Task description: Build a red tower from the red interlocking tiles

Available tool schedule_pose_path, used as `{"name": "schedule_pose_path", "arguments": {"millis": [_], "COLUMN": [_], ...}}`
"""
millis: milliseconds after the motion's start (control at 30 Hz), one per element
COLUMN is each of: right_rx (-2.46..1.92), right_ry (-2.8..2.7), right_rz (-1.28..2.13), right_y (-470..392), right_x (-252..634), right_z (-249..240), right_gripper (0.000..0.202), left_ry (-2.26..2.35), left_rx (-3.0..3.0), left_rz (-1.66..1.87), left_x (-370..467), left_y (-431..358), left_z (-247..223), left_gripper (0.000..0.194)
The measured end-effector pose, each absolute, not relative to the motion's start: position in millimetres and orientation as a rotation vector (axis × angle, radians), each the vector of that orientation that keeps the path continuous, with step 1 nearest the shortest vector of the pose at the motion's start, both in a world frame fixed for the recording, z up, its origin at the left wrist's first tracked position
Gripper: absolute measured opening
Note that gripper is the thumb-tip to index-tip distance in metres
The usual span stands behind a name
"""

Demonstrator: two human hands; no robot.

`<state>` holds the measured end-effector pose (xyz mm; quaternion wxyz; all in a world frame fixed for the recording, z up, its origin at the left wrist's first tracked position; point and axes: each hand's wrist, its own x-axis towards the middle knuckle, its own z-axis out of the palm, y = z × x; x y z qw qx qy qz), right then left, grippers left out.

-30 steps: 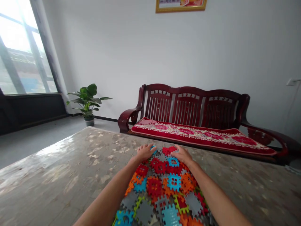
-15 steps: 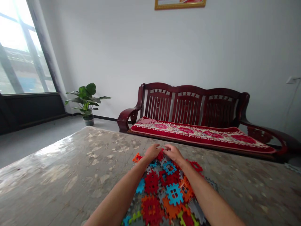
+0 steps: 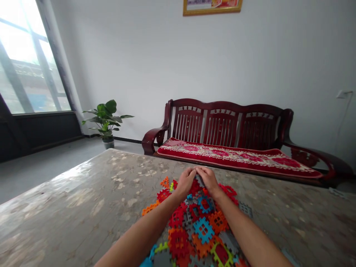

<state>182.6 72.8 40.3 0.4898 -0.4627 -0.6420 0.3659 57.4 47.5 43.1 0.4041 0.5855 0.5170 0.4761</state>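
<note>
My left hand (image 3: pixel 186 181) and my right hand (image 3: pixel 208 178) meet at the far end of a spread of plastic interlocking pieces. Their fingers are curled and the fingertips come together. A grey piece (image 3: pixel 199 180) shows between the hands, against my right hand; how the fingers grip it is partly hidden. Below the hands lie red pieces, a blue window piece (image 3: pixel 204 230), an orange window piece (image 3: pixel 217 221) and a red square piece (image 3: pixel 178 243). Beside my left wrist are a small orange triangle (image 3: pixel 165 182) and a red piece (image 3: pixel 163 195).
The pieces lie on a table with a patterned cover (image 3: pixel 111 193). Beyond it stands a dark red wooden bench (image 3: pixel 219 122) with a red floral cloth (image 3: pixel 236 155). A potted plant (image 3: pixel 107 118) is at the back left. A grey piece (image 3: pixel 245 210) lies right of my right forearm.
My hands have moved closer together, fingertips now meeting, and a grey piece shows between them. The orange triangle and red piece on the left are more exposed. The view has shifted slightly.
</note>
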Motion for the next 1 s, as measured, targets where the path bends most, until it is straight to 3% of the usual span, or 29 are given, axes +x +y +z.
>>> {"name": "schedule_pose_path", "arguments": {"millis": [167, 300, 467, 533, 700, 900, 1000], "right_rx": [-1.098, -1.281, -1.724, -1.917, -2.130, -1.953, -1.902], "right_ry": [-1.613, -1.635, -1.686, -1.702, -1.756, -1.797, -1.748], "right_rz": [0.898, 0.770, 0.266, 0.106, 0.047, -0.005, 0.155], "right_y": [27, -9, -54, -69, -92, -104, -103], "right_x": [210, 257, 331, 352, 359, 316, 303], "right_z": [57, 48, 15, 2, -18, -12, -5], "right_gripper": [0.051, 0.046, 0.047, 0.051, 0.056, 0.046, 0.047], "left_ry": [1.328, 1.352, 1.157, 1.094, 1.098, 1.138, 1.152], "left_rx": [1.996, 2.390, 2.608, 2.626, 2.631, 2.681, 2.694], "left_rz": [1.102, 0.857, 0.440, 0.358, 0.329, 0.368, 0.389], "left_x": [42, 26, 24, 32, 65, 92, 102], "left_y": [-7, -70, -139, -151, -149, -138, -136], "left_z": [57, 61, 42, 31, 12, 7, 4], "left_gripper": [0.031, 0.040, 0.104, 0.118, 0.115, 0.100, 0.098]}}
